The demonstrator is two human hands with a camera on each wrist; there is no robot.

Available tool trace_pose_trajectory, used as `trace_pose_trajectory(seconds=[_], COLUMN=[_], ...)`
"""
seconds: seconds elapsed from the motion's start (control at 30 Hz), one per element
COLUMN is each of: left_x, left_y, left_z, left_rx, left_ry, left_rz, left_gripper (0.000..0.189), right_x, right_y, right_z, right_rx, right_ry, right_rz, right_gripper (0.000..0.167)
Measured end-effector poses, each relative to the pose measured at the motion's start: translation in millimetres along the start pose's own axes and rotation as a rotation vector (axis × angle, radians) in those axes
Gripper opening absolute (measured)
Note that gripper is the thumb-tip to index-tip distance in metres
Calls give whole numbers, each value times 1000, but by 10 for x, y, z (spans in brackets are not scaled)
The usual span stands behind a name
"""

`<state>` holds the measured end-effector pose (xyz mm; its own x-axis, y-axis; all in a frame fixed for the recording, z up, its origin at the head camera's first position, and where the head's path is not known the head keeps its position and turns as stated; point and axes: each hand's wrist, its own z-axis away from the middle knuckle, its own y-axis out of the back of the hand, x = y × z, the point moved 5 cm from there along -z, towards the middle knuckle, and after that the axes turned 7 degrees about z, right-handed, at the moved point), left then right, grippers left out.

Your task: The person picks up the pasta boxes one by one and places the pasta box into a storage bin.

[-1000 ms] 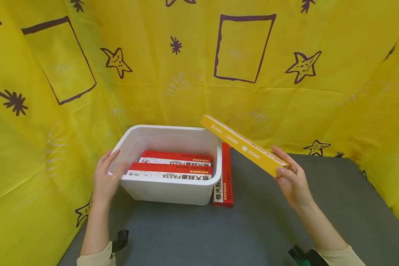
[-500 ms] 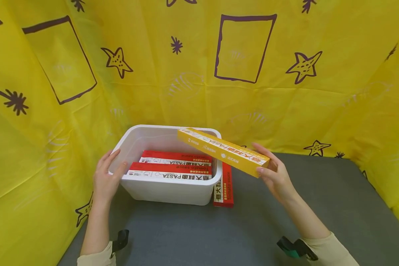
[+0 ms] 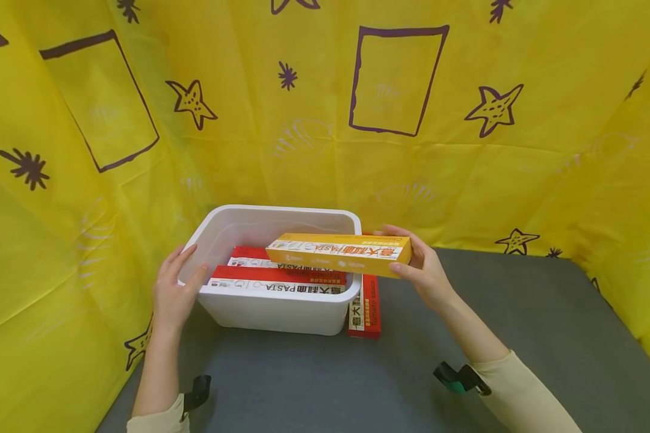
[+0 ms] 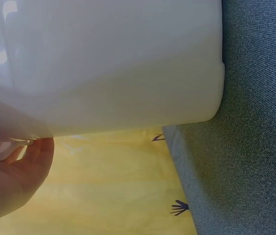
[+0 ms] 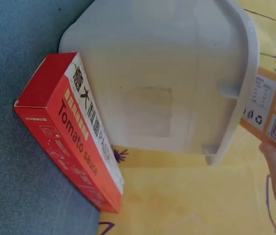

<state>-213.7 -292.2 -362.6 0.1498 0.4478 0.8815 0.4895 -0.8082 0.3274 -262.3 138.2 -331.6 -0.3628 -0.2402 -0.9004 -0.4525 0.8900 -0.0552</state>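
Note:
My right hand (image 3: 425, 270) grips the right end of a yellow pasta box (image 3: 338, 252), which is held level over the mouth of a white plastic bin (image 3: 271, 313). In the right wrist view the yellow box (image 5: 270, 110) shows a barcode side beyond the bin's rim. My left hand (image 3: 176, 288) holds the bin's left rim, thumb inside the near corner; in the left wrist view its fingers curl at the rim beside the bin wall (image 4: 128, 63). Two red tomato sauce pasta boxes (image 3: 276, 281) lie inside the bin, the rear one partly hidden by the yellow box.
Another red pasta box (image 3: 371, 307) lies on the dark grey table (image 3: 314, 385) against the bin's right side. Yellow cloth (image 3: 303, 156) with dark drawings hangs behind and at both sides.
My right hand has moved left and down with the yellow box, swinging it from a slant to nearly level over the bin. The left hand and the bin have stayed put.

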Motion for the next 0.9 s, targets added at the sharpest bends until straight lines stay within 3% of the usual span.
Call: trace_pose_trajectory(seconds=[0.23,0.5,0.9], left_x=[-4,-3,-23], left_y=[7,1,-4], left_z=[10,5,8], left_rx=[4,7,11], left_ry=[12,11,12], left_rz=[-6,-4,0], left_gripper=[54,54,53], right_x=[79,197,276], right_y=[-34,-4,-29], right_z=[-104,-116,-206], right_rx=[30,95,162], right_ry=[-68,-116,-125], right_rz=[153,407,450], right_gripper=[60,66,62])
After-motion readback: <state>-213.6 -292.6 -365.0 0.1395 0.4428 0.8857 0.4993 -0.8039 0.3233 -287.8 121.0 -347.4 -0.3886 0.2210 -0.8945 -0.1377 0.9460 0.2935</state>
